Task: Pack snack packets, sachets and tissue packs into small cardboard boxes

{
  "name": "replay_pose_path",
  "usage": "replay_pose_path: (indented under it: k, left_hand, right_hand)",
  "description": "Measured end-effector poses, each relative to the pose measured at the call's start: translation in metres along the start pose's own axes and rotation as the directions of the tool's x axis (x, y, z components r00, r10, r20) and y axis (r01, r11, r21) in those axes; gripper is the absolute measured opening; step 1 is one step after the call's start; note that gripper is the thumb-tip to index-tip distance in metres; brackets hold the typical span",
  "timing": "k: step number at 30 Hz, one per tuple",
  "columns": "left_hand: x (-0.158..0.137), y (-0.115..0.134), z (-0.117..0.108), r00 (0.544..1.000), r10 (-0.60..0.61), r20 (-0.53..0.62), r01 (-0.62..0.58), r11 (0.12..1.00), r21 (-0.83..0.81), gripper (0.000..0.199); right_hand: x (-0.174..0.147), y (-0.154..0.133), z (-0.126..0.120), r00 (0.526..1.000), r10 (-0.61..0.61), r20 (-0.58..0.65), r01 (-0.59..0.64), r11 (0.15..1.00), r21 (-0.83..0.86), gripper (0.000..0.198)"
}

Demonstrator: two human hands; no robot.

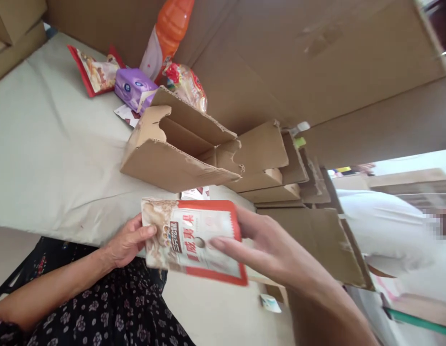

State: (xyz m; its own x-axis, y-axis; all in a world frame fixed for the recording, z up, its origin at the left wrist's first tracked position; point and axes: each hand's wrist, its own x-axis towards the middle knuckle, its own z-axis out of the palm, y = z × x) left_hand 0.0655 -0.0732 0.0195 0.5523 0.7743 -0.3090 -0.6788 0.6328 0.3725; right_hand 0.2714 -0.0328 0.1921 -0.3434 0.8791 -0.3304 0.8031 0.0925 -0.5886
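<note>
Snack pouch (196,242) at centre of frame, slightly below the middle, held up in both hands, red and white with a nut picture at its left end and red characters on the front. Left hand (127,240) grip: closed on the pouch's left edge, thumb on the front, other fingers mostly hidden behind. Right hand (260,235) grip: narrow, holding the right end, one digit laid across the front, rest behind the red edge; a bit blurred. Pouch tilted, front toward camera.

Worktop (71,139) with pale cover, left and centre. Open-topped carton (172,166) on it, just above the pouch in frame, notched ends. Small white-and-red packet (196,193) partly showing between carton and pouch.

Upper left to upper centre, grouped near the carton: red-edged packet (96,72), purple pack (134,86), orange bottle (168,41) leaning in frame, clear bag (190,89) with red print. Cardboard panel (298,62) fills the upper right. More cardboard boxes (262,149) right of the carton.

Right edge: person in white (381,230), blurred. Lower left: dark floral clothing (111,307) of the wearer. Small pale card (271,303), lower centre-right; print unreadable.
</note>
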Motion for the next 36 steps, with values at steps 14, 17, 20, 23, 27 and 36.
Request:
replay_pose_path:
  k: [14, 17, 20, 23, 27, 36]
  left_hand:
    - [-0.002, -0.002, -0.006, 1.0, 0.005, 0.005, -0.005, 0.999, -0.05, 0.058]
    - [-0.002, 0.002, -0.007, 0.999, -0.04, 0.035, 0.041, 0.999, -0.016, 0.059]
    - [-0.001, 0.009, -0.005, 0.993, -0.086, 0.077, 0.084, 0.996, 0.032, 0.059]
    - [-0.003, 0.019, -0.005, 0.989, -0.118, 0.084, 0.108, 0.987, 0.121, 0.054]
    - [-0.007, 0.034, 0.003, 0.986, -0.151, 0.072, 0.124, 0.948, 0.295, 0.038]
    - [-0.005, 0.046, 0.031, 0.967, -0.253, 0.036, 0.165, 0.726, 0.668, 0.03]
  right_hand:
    - [0.011, 0.014, 0.013, 0.998, 0.037, 0.057, -0.045, 0.987, 0.153, 0.037]
    - [0.007, 0.03, 0.026, 0.994, 0.11, -0.017, -0.102, 0.958, 0.269, 0.045]
    - [0.003, 0.04, 0.034, 0.989, 0.147, -0.018, -0.133, 0.933, 0.334, 0.05]
    - [-0.002, 0.046, 0.03, 0.993, 0.077, -0.091, -0.052, 0.968, 0.245, 0.049]
    - [-0.004, 0.046, 0.019, 0.962, -0.153, -0.225, 0.163, 0.986, 0.023, 0.065]
    - [0.025, 0.041, 0.049, 0.943, -0.196, 0.271, 0.152, 0.973, 0.174, 0.027]
